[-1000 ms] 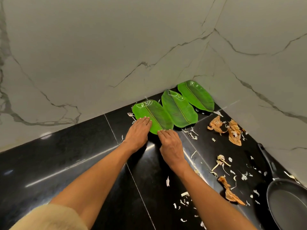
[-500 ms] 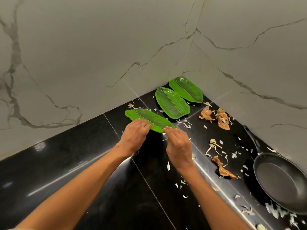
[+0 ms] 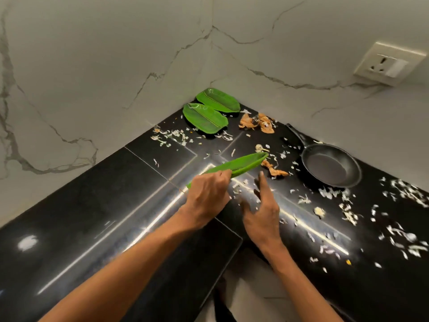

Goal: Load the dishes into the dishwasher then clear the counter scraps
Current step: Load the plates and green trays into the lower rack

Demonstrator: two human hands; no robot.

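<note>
Left hand (image 3: 206,196) gripping glossy leaf-shaped green plate (image 3: 241,166) tilted above the black polished counter (image 3: 92,217), right hand (image 3: 262,212) beside it, fingers loosely spread, holding nothing, flaky scraps (image 3: 343,205) and round black pan (image 3: 330,167) beyond it

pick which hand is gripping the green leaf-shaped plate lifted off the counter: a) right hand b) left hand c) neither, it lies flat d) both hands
b: the left hand curls round the near end of the tilted leaf-shaped plate, while the right hand is open beside it, fingers straight and off the plate.
</note>
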